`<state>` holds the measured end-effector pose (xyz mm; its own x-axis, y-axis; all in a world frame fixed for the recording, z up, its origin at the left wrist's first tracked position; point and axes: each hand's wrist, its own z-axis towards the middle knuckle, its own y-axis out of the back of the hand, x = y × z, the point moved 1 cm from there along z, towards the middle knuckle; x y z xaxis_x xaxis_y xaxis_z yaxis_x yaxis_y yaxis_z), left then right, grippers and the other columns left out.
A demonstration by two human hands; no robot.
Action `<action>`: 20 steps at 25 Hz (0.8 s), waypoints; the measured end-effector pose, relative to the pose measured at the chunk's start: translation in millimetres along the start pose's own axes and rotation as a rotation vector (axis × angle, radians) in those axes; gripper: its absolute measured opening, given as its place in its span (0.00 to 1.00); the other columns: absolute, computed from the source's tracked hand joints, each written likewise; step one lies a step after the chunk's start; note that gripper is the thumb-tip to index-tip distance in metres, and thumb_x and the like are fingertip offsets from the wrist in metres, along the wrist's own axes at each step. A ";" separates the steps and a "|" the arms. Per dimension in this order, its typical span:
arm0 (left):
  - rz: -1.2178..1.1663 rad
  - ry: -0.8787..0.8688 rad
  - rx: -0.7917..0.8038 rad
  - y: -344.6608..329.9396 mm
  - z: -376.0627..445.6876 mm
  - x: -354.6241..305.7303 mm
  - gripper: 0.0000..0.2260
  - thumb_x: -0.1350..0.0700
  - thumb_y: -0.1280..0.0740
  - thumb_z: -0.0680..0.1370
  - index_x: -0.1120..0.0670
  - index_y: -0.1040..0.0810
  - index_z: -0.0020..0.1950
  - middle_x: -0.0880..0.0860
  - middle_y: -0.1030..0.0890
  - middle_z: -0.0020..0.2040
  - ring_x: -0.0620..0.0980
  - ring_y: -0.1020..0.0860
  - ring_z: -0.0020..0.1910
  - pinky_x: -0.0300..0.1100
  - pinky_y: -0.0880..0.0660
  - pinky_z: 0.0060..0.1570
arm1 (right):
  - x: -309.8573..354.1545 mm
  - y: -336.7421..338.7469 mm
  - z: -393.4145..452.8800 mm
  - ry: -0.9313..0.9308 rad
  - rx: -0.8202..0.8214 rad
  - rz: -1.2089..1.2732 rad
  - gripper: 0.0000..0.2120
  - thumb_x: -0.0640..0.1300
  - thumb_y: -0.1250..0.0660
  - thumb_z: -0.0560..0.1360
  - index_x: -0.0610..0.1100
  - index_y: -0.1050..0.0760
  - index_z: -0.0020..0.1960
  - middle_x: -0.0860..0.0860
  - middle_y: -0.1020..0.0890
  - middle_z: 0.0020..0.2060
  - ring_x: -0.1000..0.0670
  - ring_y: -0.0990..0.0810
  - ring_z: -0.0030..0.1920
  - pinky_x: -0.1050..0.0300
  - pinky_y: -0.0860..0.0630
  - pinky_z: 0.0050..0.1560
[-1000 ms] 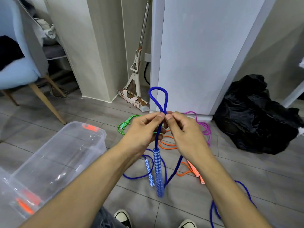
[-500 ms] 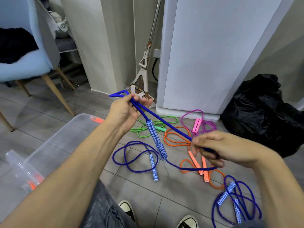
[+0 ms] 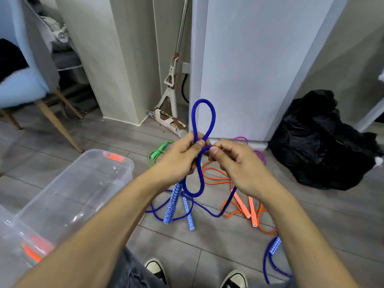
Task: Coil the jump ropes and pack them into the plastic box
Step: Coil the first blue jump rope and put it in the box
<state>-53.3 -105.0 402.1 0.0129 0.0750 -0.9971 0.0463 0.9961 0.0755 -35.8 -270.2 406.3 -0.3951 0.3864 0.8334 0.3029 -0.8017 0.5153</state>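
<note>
Five jump ropes show in all: three dark blue, one orange, one green, plus a loop of a purple cord point(image 3: 258, 154) peeking out behind the right hand, so six counting that one. The dark blue braided jump rope point(image 3: 204, 119) being worked is held up in front of the person; one loop stands above the hands and a second loop hangs below them, and its blue-and-white patterned handle point(image 3: 171, 204) dangles under the left hand. The left hand point(image 3: 180, 156) is curled, pinching the crossing of the loops between thumb and fingers; the right hand point(image 3: 234, 163) pinches the same rope just beside it, fingers curled in. A second dark blue rope point(image 3: 187, 213) lies loose on the floor below, a third dark blue rope point(image 3: 272, 258) lies near the right forearm, the orange rope with pale orange handles point(image 3: 245, 206) lies spread under the right wrist, and the green rope point(image 3: 158, 152) lies beyond the left hand. One clear plastic box with orange latches point(image 3: 68, 183) stands on the floor to the left, well apart from the ropes. The floor point(image 3: 311, 215) is grey wood-look planks. One white mop point(image 3: 172, 80) leans in a corner between pale walls, one black plastic bag point(image 3: 320, 142) sits to the right, and one light blue chair with wooden legs point(image 3: 25, 84) stands at the left.
</note>
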 end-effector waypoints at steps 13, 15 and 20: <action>-0.420 -0.029 -0.142 38.0 15.7 -2.1 0.10 0.61 0.46 0.85 0.60 0.29 0.46 0.49 0.31 0.28 0.49 0.27 0.29 0.50 0.19 0.46 | -16.9 64.6 -18.3 -0.218 0.084 0.045 0.16 0.47 0.37 0.82 0.37 0.25 0.40 0.50 0.34 0.24 0.49 0.34 0.27 0.58 0.36 0.29; -0.631 -0.017 -0.268 54.2 20.5 -6.1 0.09 0.61 0.46 0.85 0.59 0.29 0.47 0.49 0.32 0.29 0.45 0.32 0.25 0.44 0.20 0.35 | -27.0 85.4 -27.2 -0.266 0.080 0.028 0.16 0.45 0.40 0.82 0.35 0.25 0.42 0.47 0.34 0.25 0.49 0.33 0.26 0.60 0.34 0.28; -0.506 0.102 -0.187 25.7 16.0 1.8 0.08 0.58 0.45 0.84 0.56 0.29 0.47 0.49 0.37 0.30 0.43 0.39 0.21 0.35 0.36 0.23 | -17.9 50.8 -6.4 -0.195 -0.259 0.130 0.15 0.43 0.43 0.84 0.41 0.26 0.41 0.56 0.37 0.23 0.57 0.42 0.24 0.66 0.43 0.24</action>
<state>-36.1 -80.0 402.4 -0.0624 -0.4211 -0.9049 -0.1569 0.8995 -0.4078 -18.9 -320.8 416.3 -0.1874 0.3329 0.9242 0.1002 -0.9294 0.3551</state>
